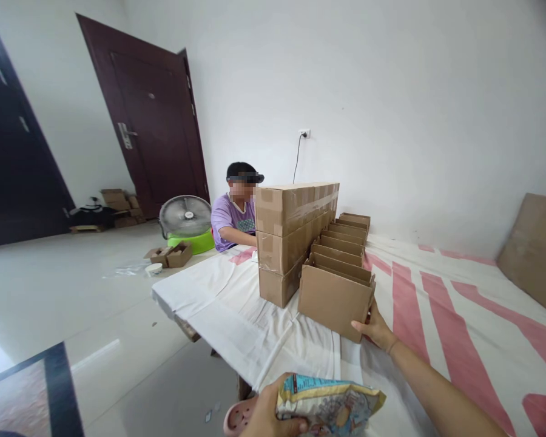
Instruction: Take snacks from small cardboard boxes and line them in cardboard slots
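My left hand (268, 409), low in the view, is closed around the end of a printed plastic packet (332, 405) with blue, yellow and white colours. At the near end of a row of cardboard boxes, my right hand (378, 328) grips the lower right corner of the front cardboard box (334, 297). Its thumb lies on the front face, and the other fingers are partly hidden behind the side. That box stands upright with its top open; its inside is mostly hidden. More open boxes (337, 250) stand in line behind it.
Taped closed cartons (282, 212) form a stacked wall left of the row. Behind them sits a person in a purple shirt (230, 215). A fan (185, 215) and small boxes (178, 255) are on the floor. A cloth with red stripes (409, 297) covers the table.
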`<action>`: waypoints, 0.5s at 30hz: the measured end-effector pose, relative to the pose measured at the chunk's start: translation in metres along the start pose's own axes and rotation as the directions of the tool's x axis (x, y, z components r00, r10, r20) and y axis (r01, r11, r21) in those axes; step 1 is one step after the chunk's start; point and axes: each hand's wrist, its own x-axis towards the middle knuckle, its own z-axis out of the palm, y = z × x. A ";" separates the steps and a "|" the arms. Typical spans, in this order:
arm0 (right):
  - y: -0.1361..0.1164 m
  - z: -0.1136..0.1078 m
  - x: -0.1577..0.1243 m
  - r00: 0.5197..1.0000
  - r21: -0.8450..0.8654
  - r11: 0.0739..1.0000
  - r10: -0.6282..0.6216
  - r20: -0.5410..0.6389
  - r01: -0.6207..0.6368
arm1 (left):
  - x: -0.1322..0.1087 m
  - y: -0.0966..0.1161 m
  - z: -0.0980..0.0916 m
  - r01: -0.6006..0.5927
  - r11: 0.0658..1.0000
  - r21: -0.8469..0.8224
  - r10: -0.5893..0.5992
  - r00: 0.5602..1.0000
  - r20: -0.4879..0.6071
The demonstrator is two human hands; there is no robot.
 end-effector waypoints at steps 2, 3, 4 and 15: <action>0.000 0.001 0.002 1.000 0.002 1.000 -0.017 0.002 0.017 | 0.000 -0.003 -0.001 0.022 1.000 -0.001 -0.022 1.000 -0.008; 0.000 0.002 0.002 1.000 0.001 1.000 -0.024 0.002 0.024 | 0.001 -0.004 -0.001 0.030 1.000 0.004 -0.030 0.999 -0.019; -0.001 0.003 0.003 1.000 0.000 1.000 -0.028 0.001 0.028 | 0.001 -0.005 -0.001 0.033 0.999 0.011 -0.032 0.999 -0.035; -0.004 0.005 0.019 0.998 -0.019 0.998 -0.062 -0.016 0.062 | -0.005 -0.010 -0.002 0.120 0.985 0.127 -0.094 0.976 -0.196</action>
